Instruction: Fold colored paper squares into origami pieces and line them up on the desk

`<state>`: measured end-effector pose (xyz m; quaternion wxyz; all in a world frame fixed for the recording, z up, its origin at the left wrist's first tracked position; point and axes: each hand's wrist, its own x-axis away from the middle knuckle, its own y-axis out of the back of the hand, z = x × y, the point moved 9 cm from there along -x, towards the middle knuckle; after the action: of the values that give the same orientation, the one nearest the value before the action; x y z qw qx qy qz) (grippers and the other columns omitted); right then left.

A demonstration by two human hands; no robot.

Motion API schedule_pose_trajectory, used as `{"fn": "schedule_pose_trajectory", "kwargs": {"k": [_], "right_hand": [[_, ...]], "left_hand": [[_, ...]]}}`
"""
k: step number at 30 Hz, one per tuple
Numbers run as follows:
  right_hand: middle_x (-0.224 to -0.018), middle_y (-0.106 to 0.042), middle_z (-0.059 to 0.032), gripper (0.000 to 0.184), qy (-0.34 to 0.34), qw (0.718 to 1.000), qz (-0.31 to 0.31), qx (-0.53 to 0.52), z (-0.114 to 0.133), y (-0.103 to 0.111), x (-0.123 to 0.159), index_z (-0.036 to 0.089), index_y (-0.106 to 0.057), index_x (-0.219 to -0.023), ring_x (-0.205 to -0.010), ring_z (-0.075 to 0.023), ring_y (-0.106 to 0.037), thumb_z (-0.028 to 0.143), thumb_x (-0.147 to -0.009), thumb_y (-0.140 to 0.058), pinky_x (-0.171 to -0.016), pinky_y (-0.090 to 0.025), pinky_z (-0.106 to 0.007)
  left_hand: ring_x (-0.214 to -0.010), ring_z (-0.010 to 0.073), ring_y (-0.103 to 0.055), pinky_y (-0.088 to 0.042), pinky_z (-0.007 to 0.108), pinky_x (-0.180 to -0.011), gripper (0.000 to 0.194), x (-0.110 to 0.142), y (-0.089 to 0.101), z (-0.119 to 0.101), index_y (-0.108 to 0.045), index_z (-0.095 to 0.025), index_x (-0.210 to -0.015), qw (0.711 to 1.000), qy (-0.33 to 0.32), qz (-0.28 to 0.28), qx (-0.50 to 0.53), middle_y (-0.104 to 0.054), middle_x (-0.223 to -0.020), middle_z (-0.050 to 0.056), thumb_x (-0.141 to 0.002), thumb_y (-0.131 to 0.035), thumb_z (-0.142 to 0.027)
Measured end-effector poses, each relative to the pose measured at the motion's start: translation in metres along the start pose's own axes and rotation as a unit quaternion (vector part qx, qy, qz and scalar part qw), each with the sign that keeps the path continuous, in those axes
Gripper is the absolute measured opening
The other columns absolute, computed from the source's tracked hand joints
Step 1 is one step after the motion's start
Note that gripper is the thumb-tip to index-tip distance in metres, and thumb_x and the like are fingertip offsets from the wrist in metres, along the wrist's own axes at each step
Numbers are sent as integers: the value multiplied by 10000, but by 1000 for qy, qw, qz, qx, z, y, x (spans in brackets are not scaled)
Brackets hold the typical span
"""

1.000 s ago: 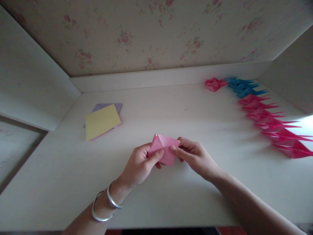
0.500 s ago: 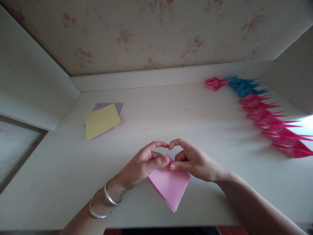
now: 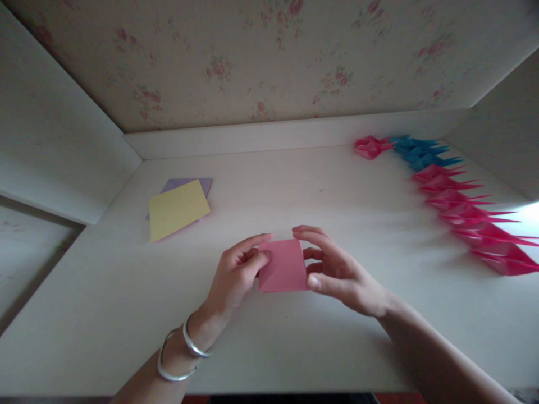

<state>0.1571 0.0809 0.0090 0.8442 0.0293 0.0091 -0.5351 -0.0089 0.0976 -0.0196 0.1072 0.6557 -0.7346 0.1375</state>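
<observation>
- Behind everything, wallpaper (image 3: 244, 50) with a print of small red and pink flowers rises above a pale strip along the back of the table (image 3: 269, 348).
- The table is white, with pale panels at its left and right sides; brighter light falls at the far right edge.
- The pink paper (image 3: 285, 268), folded into a flat square, is between the two hands, near the middle of the table's front part.
- The left hand (image 3: 233, 278) is clamped on the paper's left side, thumb lying on the upper face and index finger reaching to the top left corner.
- Two silver bangles (image 3: 194, 349) circle the left wrist.
- The right hand (image 3: 343, 275) is loosely curled at the paper's right side, thumb and index finger apart: the thumb at the lower corner, the index near the upper one.
- Toward the back left, a yellow sheet (image 3: 179, 210) lies at an angle over a purple sheet (image 3: 177, 184), which shows along its edges.
- Down the right side runs a slanting row of pointed folded figures: bright pink ones (image 3: 501, 258) in front, blue ones (image 3: 425, 161) farther back.
- One more pink figure (image 3: 370, 147) sits at the left of the blue ones, near the back strip.
</observation>
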Motion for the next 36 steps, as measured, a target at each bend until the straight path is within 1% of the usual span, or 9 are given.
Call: {"fn": "schedule_pose_trajectory", "kwargs": {"k": [2,5,10,16,19,23,26,30,36], "right_hand": [[-1515,-288,-102,593,63,994,10,89,10,-5,3,336,-518,-1345,-1223,-277,-547,324,-807,-766,-886,-570,-366],[-1528,-280,-112,594,139,974,8,176,19,-13,6,310,-570,-1307,-1198,-283,-572,248,-765,-807,-940,-555,-406],[-1474,-367,-108,333,174,959,-65,212,21,-4,5,269,-668,-1163,-1090,-228,-633,133,-860,-688,-848,-608,-366],[-1481,-366,-131,409,185,959,-24,214,20,-9,4,228,-664,-1181,-1133,-260,-623,178,-792,-780,-887,-600,-379],[-1409,-465,-108,293,214,953,-50,210,26,-6,5,243,-697,-1126,-1047,-218,-668,143,-851,-715,-852,-608,-358],[-1244,-623,-89,201,229,940,-100,234,34,4,7,259,-733,-1052,-1029,-230,-675,166,-882,-681,-850,-591,-378],[-1024,-716,-81,162,224,936,-147,229,39,13,8,243,-737,-1017,-946,-226,-691,168,-893,-665,-808,-579,-372],[-836,-719,-58,113,190,945,-192,185,38,22,8,221,-722,-886,-800,-201,-684,176,-917,-623,-690,-555,-336],[-773,-683,-49,180,167,958,-172,157,33,19,5,203,-674,-792,-779,-187,-656,194,-942,-574,-679,-526,-325]], "left_hand": [[-624,122,-583,-455,216,-577,275,0,0,-2,-693,-196,-1068,1000,-6,-4,4,-676,-695,-10,-812,-694,-297],[-636,132,-607,-480,221,-580,245,1,-2,-2,-662,-184,-1014,1000,3,-6,25,-695,-716,2,-787,-706,-266],[-616,109,-596,-484,187,-562,198,1,-4,-2,-592,-197,-903,997,14,-13,72,-679,-694,-25,-760,-728,-221],[-529,69,-532,-434,134,-486,215,0,-5,-2,-594,-239,-956,996,15,-7,90,-626,-649,-71,-782,-683,-149],[-611,87,-581,-502,166,-545,60,-1,-5,0,-638,-197,-839,995,13,5,94,-635,-720,-42,-806,-687,-202],[-694,122,-648,-564,219,-626,95,3,-8,-5,-677,-187,-874,995,-5,38,96,-675,-796,-11,-842,-694,-275],[-765,166,-691,-590,268,-681,169,10,-15,-15,-685,-179,-959,994,-41,83,59,-705,-832,26,-874,-674,-324],[-879,216,-689,-589,324,-728,255,18,-25,-22,-692,-185,-1059,985,-91,146,-7,-717,-1001,89,-859,-700,-342],[-880,210,-663,-548,310,-735,206,16,-22,-26,-750,-190,-969,973,-160,111,-122,-719,-958,88,-928,-608,-334]]}}
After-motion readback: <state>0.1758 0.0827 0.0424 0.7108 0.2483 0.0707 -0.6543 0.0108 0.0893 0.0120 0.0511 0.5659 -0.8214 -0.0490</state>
